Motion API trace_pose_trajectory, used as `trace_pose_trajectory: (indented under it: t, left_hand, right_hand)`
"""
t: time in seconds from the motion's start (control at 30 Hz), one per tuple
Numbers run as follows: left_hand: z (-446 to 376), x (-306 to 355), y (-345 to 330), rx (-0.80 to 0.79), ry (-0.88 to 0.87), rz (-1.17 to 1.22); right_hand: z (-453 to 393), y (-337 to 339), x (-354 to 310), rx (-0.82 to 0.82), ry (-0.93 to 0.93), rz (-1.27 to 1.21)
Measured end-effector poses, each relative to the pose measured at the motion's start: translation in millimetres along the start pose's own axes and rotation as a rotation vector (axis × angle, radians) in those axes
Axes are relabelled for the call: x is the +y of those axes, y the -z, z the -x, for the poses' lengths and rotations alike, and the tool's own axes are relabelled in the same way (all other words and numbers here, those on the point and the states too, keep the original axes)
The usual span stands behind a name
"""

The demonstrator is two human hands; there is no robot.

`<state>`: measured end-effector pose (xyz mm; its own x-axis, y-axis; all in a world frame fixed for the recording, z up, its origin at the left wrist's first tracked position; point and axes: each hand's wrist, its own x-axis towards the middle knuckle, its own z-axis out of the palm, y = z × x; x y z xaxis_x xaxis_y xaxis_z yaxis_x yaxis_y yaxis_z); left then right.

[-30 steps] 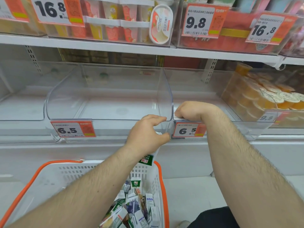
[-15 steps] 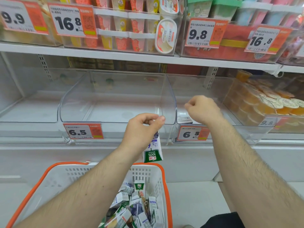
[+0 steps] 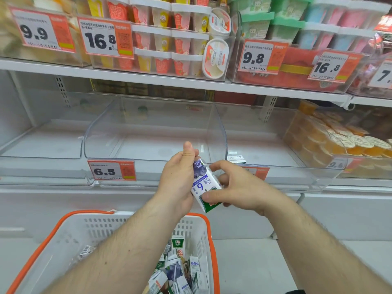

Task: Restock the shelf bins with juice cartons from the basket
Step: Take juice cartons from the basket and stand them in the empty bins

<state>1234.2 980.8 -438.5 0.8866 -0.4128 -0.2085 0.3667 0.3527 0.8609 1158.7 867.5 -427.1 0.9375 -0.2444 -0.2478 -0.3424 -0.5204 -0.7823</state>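
Observation:
A small white juice carton (image 3: 204, 183) with blue and green print is held in front of the shelf by both hands. My left hand (image 3: 178, 179) grips its left side, thumb up on top. My right hand (image 3: 239, 187) pinches its lower right corner between thumb and fingers. Behind the hands stands a clear shelf bin (image 3: 148, 132) with a 6.5 price tag and nothing inside. To its right, a second clear bin (image 3: 275, 145) has a carton (image 3: 236, 159) lying at its front. Below, a white basket (image 3: 63, 240) with an orange rim holds several cartons (image 3: 176, 272).
Another clear bin (image 3: 42, 141) stands at the left. A bin of orange jelly cups (image 3: 339, 141) fills the right of the shelf. The upper shelf (image 3: 148, 78) carries bins of cups and tubs with price tags. White floor lies right of the basket.
My left hand has lifted the carton up in front of the bins. My right hand has left the right bin, where a carton now lies, and come over to take hold of the held one.

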Motion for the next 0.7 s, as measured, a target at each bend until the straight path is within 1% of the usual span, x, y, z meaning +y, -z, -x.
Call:
trace_pose_trajectory:
  t: [0.03, 0.07, 0.13, 0.2, 0.27, 0.33, 0.47, 0.5, 0.53, 0.63, 0.7]
  left_hand:
    - [0, 0, 0, 0.011, 0.006, 0.018]
    - [0, 0, 1, 0.018, 0.012, 0.036]
    - [0, -1, 5, 0.022, 0.0, 0.029]
    - [-1, -4, 15, 0.009, -0.066, -0.048]
    - [-1, -8, 28, 0.002, -0.172, -0.215]
    - [-2, -12, 43, -0.032, -0.298, -0.389]
    - [-1, -18, 52, -0.307, -0.456, -0.714]
    - [0, -18, 48, -0.35, -0.493, -0.755]
    - [1, -20, 43, -0.35, -0.526, -0.752]
    - [0, -20, 30, -0.216, -0.584, -0.656]
    - [-2, -20, 26, -0.186, -0.603, -0.629]
  right_hand:
    - [0, -1, 1, 0.005, 0.013, -0.04]
    - [0, -1, 1, 0.042, 0.042, -0.074]
    - [2, 0, -1, 0.206, 0.125, -0.114]
    - [3, 4, -2, 0.355, 0.219, -0.18]
    - [6, 8, -1, 0.432, 0.319, -0.208]
    - [10, 11, 0, 0.461, 0.399, -0.114]
    - [12, 12, -2, 0.449, 0.534, 0.12]
    - [12, 12, -2, 0.437, 0.562, 0.16]
    - [11, 11, -1, 0.425, 0.581, 0.195]
    - [9, 9, 0, 0.416, 0.61, 0.215]
    - [9, 11, 0, 0.466, 0.656, 0.221]
